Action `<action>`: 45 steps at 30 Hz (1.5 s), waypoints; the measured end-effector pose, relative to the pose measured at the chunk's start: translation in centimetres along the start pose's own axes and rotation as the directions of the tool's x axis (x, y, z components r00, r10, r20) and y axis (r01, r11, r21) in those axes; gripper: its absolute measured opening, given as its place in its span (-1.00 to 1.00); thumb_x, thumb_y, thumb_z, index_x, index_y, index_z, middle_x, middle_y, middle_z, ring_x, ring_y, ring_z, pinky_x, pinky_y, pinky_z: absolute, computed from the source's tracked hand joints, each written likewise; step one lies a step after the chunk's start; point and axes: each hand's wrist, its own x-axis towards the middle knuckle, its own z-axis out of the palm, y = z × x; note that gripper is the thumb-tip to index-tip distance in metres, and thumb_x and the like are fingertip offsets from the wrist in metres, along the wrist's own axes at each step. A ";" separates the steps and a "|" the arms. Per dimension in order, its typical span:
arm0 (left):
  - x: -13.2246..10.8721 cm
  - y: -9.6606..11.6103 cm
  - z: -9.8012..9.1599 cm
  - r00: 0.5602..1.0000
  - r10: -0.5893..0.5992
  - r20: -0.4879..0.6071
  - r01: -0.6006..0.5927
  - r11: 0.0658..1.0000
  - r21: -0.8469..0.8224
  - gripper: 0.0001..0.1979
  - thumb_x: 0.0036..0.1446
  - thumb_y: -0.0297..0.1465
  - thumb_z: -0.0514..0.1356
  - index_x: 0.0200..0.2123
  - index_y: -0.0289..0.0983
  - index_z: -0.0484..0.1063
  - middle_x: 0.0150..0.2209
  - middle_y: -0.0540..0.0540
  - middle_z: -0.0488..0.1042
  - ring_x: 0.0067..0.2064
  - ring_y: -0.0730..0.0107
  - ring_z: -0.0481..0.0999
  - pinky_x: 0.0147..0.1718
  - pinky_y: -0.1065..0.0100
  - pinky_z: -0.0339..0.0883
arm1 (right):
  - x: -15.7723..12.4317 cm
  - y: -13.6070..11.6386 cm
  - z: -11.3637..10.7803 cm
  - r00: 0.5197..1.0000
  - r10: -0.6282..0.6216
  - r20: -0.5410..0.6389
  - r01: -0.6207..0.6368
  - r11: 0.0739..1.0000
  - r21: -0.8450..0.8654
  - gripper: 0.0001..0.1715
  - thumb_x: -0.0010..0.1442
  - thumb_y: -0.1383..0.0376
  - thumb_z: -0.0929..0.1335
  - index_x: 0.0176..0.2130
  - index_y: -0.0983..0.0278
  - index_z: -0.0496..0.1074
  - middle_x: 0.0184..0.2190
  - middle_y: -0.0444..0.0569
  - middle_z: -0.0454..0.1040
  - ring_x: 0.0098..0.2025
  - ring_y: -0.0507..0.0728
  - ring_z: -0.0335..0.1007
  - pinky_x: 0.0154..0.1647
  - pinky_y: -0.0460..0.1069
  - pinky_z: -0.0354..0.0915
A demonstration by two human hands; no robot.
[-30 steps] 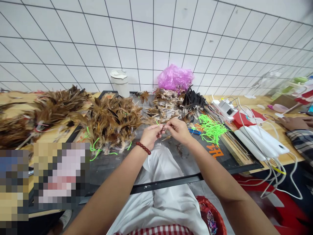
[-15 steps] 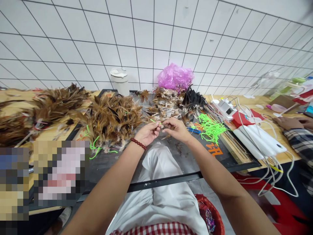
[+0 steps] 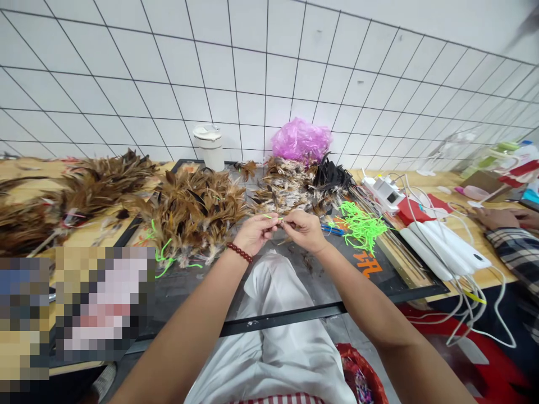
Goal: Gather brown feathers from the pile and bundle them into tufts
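Observation:
My left hand [image 3: 255, 234], with a dark red bead bracelet at the wrist, is closed in a pinch on a short bright green cord [image 3: 266, 216]. Its tip pokes out above the thumb and forefinger. Fingertip to fingertip with it, my right hand [image 3: 306, 231] is pinched closed too; what lies between its fingers is too small to make out. Left of my hands spreads a heap of brown feathers [image 3: 197, 207]. Behind them are paler speckled feathers [image 3: 286, 182] and a black feather bunch [image 3: 332, 175]. A pile of green cords [image 3: 362, 225] lies to the right, beside a blue tool [image 3: 332, 229].
A white lidded cup [image 3: 209, 148] and a pink plastic bag [image 3: 301, 139] stand by the tiled wall. White power strips [image 3: 442, 244] with cables lie at right, near another person's hands [image 3: 501, 217]. Below the table edge is a red basket [image 3: 370, 373]. More brown feathers [image 3: 105, 182] lie far left.
My right fingers have come together in a pinch against my left fingertips. The green cord's end points more to the left. The view has tilted up slightly.

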 end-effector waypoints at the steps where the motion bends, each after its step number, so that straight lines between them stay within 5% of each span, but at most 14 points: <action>1: -0.1 -0.1 0.2 0.996 0.081 -0.024 -0.079 0.994 0.078 -0.81 -0.23 -0.56 0.36 -0.42 -0.39 0.52 -0.52 -0.08 0.46 -0.53 0.56 0.38 -0.67 0.57 0.05 | 0.0 0.0 0.0 1.000 0.000 -0.005 0.000 1.000 -0.008 -0.85 0.16 0.29 0.30 -0.39 0.24 0.46 -0.50 -0.06 0.45 -0.45 0.03 0.33 -0.38 -0.05 0.27; 3: -0.3 -0.3 0.4 0.961 0.272 -0.050 -0.251 0.933 0.256 -0.79 -0.25 -0.51 0.37 -0.40 -0.37 0.55 -0.54 -0.07 0.47 -0.49 0.49 0.40 -0.58 0.51 0.16 | -0.1 0.1 0.0 1.000 0.000 -0.018 0.000 1.000 -0.017 -0.85 0.16 0.30 0.30 -0.40 0.24 0.45 -0.52 -0.06 0.44 -0.46 0.03 0.33 -0.39 -0.06 0.26; 6: -0.6 -0.5 0.4 0.841 0.541 -0.026 -0.447 0.720 0.530 -0.81 -0.19 -0.47 0.33 -0.38 -0.27 0.59 -0.44 -0.09 0.52 -0.38 0.38 0.43 -0.36 0.39 0.29 | -0.1 -0.1 0.1 0.999 -0.004 -0.044 0.003 1.000 -0.022 -0.86 0.15 0.29 0.31 -0.41 0.24 0.45 -0.53 -0.07 0.44 -0.48 0.03 0.32 -0.42 -0.06 0.25; 9: -0.9 -0.7 0.2 0.752 0.654 0.087 -0.515 0.500 0.696 -0.83 -0.09 -0.46 0.27 -0.36 -0.19 0.60 -0.35 -0.10 0.53 -0.27 0.32 0.43 -0.18 0.34 0.27 | -0.1 -0.6 0.2 0.999 -0.011 -0.043 0.010 1.000 -0.029 -0.85 0.16 0.29 0.31 -0.42 0.24 0.44 -0.53 -0.07 0.45 -0.48 0.03 0.32 -0.41 -0.06 0.26; 11: -1.0 -0.8 0.2 0.722 0.681 0.124 -0.542 0.444 0.713 -0.87 -0.04 -0.45 0.23 -0.39 -0.19 0.58 -0.32 -0.11 0.52 -0.24 0.32 0.43 -0.13 0.34 0.25 | -0.1 -1.0 0.4 0.999 -0.020 -0.039 0.019 0.999 -0.038 -0.85 0.16 0.29 0.30 -0.41 0.23 0.44 -0.51 -0.06 0.46 -0.47 0.03 0.34 -0.38 -0.05 0.28; 13: -1.0 -1.0 0.3 0.704 0.703 0.097 -0.558 0.464 0.688 -0.91 -0.01 -0.44 0.21 -0.43 -0.21 0.54 -0.31 -0.11 0.50 -0.23 0.33 0.44 -0.18 0.37 0.27 | -0.1 -1.3 0.5 0.998 -0.030 -0.048 0.027 0.998 -0.054 -0.86 0.17 0.29 0.30 -0.40 0.23 0.45 -0.50 -0.06 0.47 -0.47 0.03 0.34 -0.36 -0.04 0.29; 18: -0.9 -1.7 0.9 0.764 0.645 0.000 -0.530 0.629 0.568 -0.91 0.05 -0.37 0.17 -0.35 -0.25 0.44 -0.37 -0.06 0.49 -0.45 0.47 0.41 -0.43 0.44 0.28 | 0.0 -1.8 0.7 0.996 -0.059 -0.066 0.057 0.998 -0.032 -0.88 0.17 0.29 0.32 -0.31 0.23 0.47 -0.41 -0.03 0.51 -0.40 0.05 0.38 -0.26 -0.01 0.32; 22: -0.6 -2.0 0.8 0.703 0.712 0.003 -0.576 0.566 0.590 -0.93 0.06 -0.39 0.17 -0.37 -0.27 0.41 -0.46 -0.01 0.47 -0.44 0.48 0.46 -0.41 0.46 0.32 | 0.0 -2.1 0.4 0.993 0.039 -0.107 -0.029 0.995 0.090 -0.83 0.15 0.25 0.34 -0.23 0.22 0.48 -0.36 -0.03 0.52 -0.39 0.05 0.39 -0.30 -0.03 0.33; 26: -0.3 -2.5 0.8 0.720 0.693 0.048 -0.603 0.589 0.539 -0.89 0.08 -0.35 0.17 -0.38 -0.27 0.40 -0.49 0.00 0.47 -0.51 0.48 0.49 -0.51 0.46 0.33 | 0.4 -2.1 0.0 0.963 0.206 -0.173 -0.175 0.969 0.176 -0.77 0.22 0.24 0.28 -0.16 0.24 0.46 -0.32 -0.03 0.50 -0.35 0.05 0.39 -0.31 -0.04 0.32; 35: -0.6 -2.2 0.8 0.648 0.749 0.140 -0.645 0.441 0.623 -0.93 0.07 -0.41 0.17 -0.38 -0.28 0.42 -0.56 0.03 0.47 -0.54 0.52 0.47 -0.49 0.49 0.34 | 0.9 -1.8 -0.6 0.993 0.102 -0.058 -0.092 0.984 0.155 -0.82 0.22 0.28 0.27 -0.26 0.25 0.46 -0.39 -0.05 0.44 -0.32 0.05 0.34 -0.26 -0.03 0.26; 45: -1.0 -2.0 0.8 0.601 0.775 0.193 -0.663 0.350 0.662 -0.89 0.11 -0.42 0.13 -0.33 -0.28 0.47 -0.52 0.00 0.52 -0.48 0.50 0.50 -0.42 0.48 0.33 | 0.9 -1.9 -0.5 0.975 0.211 -0.071 -0.210 0.977 0.031 -0.86 0.21 0.31 0.19 -0.38 0.26 0.27 -0.44 -0.07 0.32 -0.37 0.06 0.24 -0.33 -0.05 0.17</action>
